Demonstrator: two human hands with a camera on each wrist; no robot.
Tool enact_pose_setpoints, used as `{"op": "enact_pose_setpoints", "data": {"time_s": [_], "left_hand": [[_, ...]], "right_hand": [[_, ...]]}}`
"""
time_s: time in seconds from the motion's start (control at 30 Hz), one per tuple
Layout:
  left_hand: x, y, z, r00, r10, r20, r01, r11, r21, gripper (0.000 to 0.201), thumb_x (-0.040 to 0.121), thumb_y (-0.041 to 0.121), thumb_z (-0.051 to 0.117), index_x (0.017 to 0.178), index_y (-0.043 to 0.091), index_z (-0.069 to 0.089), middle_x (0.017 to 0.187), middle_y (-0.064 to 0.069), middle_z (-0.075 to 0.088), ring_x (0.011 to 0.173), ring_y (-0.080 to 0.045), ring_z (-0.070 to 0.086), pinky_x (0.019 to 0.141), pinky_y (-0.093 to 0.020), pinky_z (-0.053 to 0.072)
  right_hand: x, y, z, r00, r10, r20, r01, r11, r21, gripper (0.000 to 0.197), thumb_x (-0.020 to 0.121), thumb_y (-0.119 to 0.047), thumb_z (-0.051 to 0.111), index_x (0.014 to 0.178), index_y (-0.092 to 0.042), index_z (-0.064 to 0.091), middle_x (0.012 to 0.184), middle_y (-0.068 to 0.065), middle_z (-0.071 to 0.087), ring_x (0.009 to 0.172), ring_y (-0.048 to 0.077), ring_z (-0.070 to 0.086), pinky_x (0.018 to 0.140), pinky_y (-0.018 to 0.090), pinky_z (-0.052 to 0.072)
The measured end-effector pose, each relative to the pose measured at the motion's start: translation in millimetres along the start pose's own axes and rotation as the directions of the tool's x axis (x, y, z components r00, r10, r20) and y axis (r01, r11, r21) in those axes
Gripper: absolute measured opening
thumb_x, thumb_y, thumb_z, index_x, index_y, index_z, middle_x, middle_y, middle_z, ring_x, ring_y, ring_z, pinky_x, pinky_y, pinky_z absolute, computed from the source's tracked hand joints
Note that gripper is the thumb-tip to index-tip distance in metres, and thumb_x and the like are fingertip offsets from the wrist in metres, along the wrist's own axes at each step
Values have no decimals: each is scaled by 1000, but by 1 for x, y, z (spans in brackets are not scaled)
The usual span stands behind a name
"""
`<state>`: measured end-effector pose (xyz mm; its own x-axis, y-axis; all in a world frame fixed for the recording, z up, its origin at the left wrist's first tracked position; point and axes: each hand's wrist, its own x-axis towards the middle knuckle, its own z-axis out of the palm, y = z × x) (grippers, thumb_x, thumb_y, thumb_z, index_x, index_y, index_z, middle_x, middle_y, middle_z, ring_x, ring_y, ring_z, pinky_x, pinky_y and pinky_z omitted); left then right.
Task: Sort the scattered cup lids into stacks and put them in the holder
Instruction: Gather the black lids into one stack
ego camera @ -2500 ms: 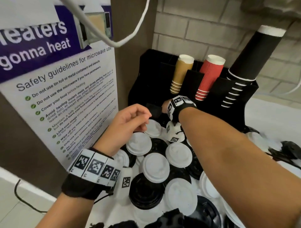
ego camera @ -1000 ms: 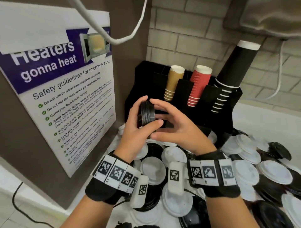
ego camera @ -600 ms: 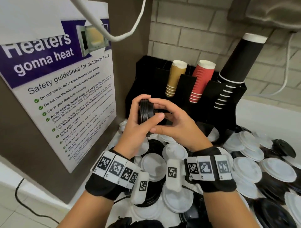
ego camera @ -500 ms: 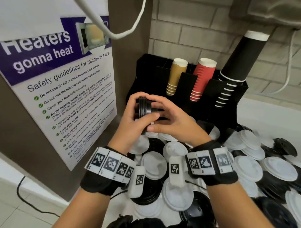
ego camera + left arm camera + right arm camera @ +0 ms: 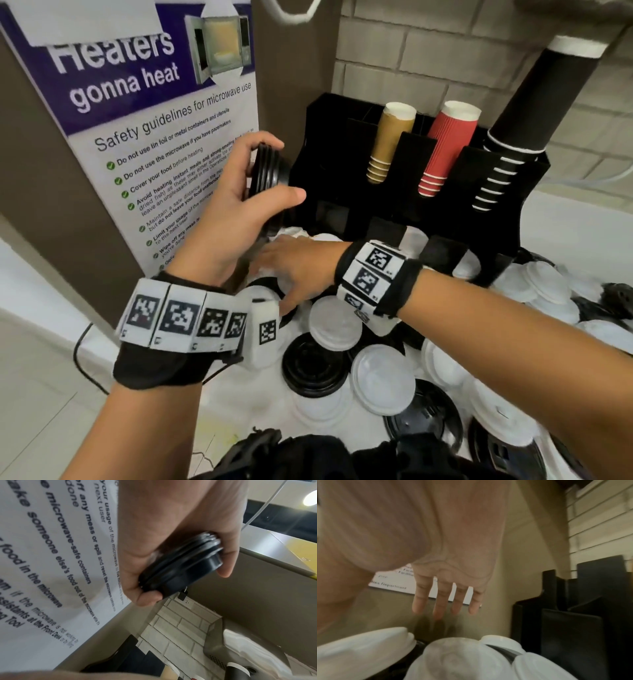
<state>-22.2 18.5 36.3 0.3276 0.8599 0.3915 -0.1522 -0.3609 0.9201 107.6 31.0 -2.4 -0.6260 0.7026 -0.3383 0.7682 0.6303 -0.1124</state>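
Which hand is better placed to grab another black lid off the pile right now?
Right. The right hand hovers open over the scattered lids, while the left hand grips the black lid stack.

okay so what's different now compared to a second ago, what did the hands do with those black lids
The right hand let go of the stack of black lids and dropped to the scattered white lids, fingers straight and spread. The left hand alone now grips the stack, carried up and left beside the black holder. The cups in the holder stayed put.
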Motion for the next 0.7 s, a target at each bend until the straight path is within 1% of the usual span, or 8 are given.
{"op": "enact_pose_setpoints", "data": {"time_s": [0.13, 0.23, 0.3, 0.37, 0.43, 0.53, 0.6, 0.7], "left_hand": [[-3, 0, -2, 1000, 14, -10, -14, 1000, 18, 42, 65, 32, 70, 102, 43, 55, 86, 16, 51, 74, 1, 52, 64, -15, 46], [-5, 0, -4, 1000, 11, -16, -10, 999, 35, 41, 65, 34, 70, 101, 46, 54, 92, 12, 50, 76, -1, 51, 66, -15, 45], [-7, 1, -5, 1000, 14, -27, -13, 999, 39, 41, 65, 35, 70, 101, 46, 54, 91, 13, 50, 77, -1, 51, 67, -15, 45], [-8, 3, -7, 999, 25, -37, -24, 999, 41, 41, 65, 34, 70, 102, 44, 54, 86, 21, 52, 76, 1, 52, 67, -14, 45], [-8, 3, -7, 998, 32, -46, -30, 998, 48, 42, 66, 31, 71, 104, 41, 53, 81, 27, 52, 73, 3, 52, 66, -14, 45], [-8, 2, -6, 998, 33, -51, -31, 998, 46, 42, 70, 23, 70, 106, 37, 52, 85, 23, 51, 73, 4, 51, 67, -14, 44], [-8, 2, -6, 998, 30, -48, -28, 998, 52, 43, 69, 26, 71, 106, 38, 53, 84, 22, 51, 74, 2, 51, 67, -15, 44], [-7, 2, -6, 999, 18, -40, -16, 998, 53, 43, 65, 35, 71, 104, 44, 54, 84, 23, 52, 76, 1, 53, 66, -15, 46]], "right_hand": [[23, -13, 3, 992, -27, 122, 35, 997, -70, 79, 76, -45, 76, 142, -24, 36, 140, 3, 40, 126, 26, 35, 101, 41, 37], [30, -18, 9, 995, -46, 91, 59, 987, -148, 68, 78, -42, 74, 136, -21, 45, 135, 3, 48, 125, 22, 41, 100, 37, 38], [24, -18, 2, 998, -46, 31, 48, 998, -46, 61, 76, -40, 76, 127, -17, 52, 130, 4, 53, 120, 22, 47, 98, 37, 41], [14, -10, -13, 1000, 26, -13, -25, 992, 127, 57, 73, -40, 80, 118, -15, 57, 120, 4, 59, 110, 21, 52, 91, 33, 45], [4, 4, -29, 989, 136, -55, -127, 982, 139, 50, 73, -44, 77, 112, -20, 57, 111, 0, 61, 105, 21, 55, 85, 32, 48], [-8, 20, -42, 953, 292, -86, -300, 949, -99, 81, 72, -53, 74, 137, -20, 38, 130, 3, 48, 120, 24, 42, 102, 44, 38], [-8, 18, -42, 965, 258, -52, -262, 957, -125, 90, 72, -54, 75, 144, -22, 31, 139, 3, 41, 127, 25, 36, 106, 47, 34], [3, 0, -32, 979, 137, 152, -119, 985, -125, 89, 74, -50, 76, 147, -29, 29, 150, 2, 31, 137, 25, 28, 110, 48, 31]]}}
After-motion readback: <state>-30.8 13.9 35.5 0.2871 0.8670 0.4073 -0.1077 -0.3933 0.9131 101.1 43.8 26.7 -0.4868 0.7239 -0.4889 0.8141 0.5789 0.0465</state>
